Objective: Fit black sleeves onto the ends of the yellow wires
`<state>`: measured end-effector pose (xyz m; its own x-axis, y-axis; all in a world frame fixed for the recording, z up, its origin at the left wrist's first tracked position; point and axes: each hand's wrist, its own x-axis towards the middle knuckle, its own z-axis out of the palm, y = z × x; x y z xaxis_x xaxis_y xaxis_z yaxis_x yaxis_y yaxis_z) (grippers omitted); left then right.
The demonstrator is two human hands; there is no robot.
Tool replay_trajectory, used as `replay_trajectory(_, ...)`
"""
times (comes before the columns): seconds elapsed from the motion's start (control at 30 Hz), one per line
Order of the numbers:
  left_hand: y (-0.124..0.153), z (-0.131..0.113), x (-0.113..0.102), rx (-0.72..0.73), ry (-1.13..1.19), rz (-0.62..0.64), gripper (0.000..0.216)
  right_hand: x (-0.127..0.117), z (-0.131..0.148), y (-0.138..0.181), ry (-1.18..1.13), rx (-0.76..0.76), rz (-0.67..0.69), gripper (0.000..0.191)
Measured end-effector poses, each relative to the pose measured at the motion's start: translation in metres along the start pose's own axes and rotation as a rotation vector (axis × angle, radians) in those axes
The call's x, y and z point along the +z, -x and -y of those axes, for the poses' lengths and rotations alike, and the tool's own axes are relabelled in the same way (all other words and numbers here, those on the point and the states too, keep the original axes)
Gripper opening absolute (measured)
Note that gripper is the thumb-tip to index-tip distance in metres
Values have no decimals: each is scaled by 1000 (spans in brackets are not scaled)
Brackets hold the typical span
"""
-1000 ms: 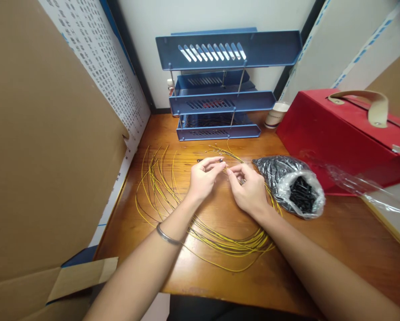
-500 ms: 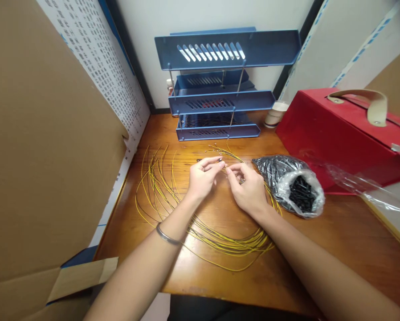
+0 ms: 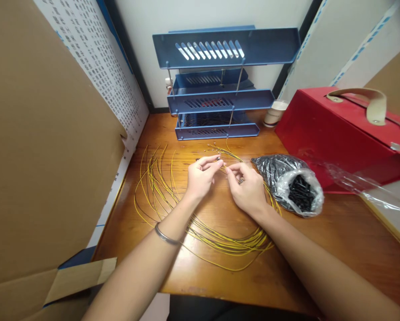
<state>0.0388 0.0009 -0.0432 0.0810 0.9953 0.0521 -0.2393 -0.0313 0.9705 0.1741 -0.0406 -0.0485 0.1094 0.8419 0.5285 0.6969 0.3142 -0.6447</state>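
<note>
A small black piece [image 3: 218, 158] sits between the thumb and forefinger of my left hand [image 3: 200, 178], too small to make out in full. My right hand [image 3: 248, 187] pinches thin yellow-and-dark wire close beside it, the two sets of fingertips nearly meeting. The loose coil of yellow wires [image 3: 233, 247] curves across the wooden table under both forearms, and its tipped ends fan out beyond my hands. Right of my right hand lies a clear plastic bag [image 3: 280, 169], its mouth open toward me, filled with many small black parts [image 3: 301, 194].
A blue three-tier tray rack [image 3: 216, 104] stands at the back of the table [image 3: 193, 283]. Beside it is a paper cup [image 3: 274, 115]. A red box [image 3: 336, 138] with a beige handle takes up the right, and a cardboard panel [image 3: 53, 147] rises at the left.
Both hands keep nearly the same position and grip, with only a slight shift at the left fingertips. The whole view has moved very slightly.
</note>
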Motion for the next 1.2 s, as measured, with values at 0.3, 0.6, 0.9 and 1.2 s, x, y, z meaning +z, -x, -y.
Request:
replay_trajectory(0.3, 1, 1, 1, -11, -5, 41, 46, 2, -1, 0, -34, 6, 28, 15)
replay_trajectory(0.6, 2, 1, 1, -2, -5, 111, 43, 1, -2, -2, -12, 20, -14, 17)
replay_trajectory(0.9, 1, 1, 3, 15, 24, 86, 46, 1, -2, -1, -16, -21, -39, 14)
replay_trajectory(1.2, 2, -1, 3, 27, 29, 111, 44, 2, -4, -1, -42, -26, -20, 15)
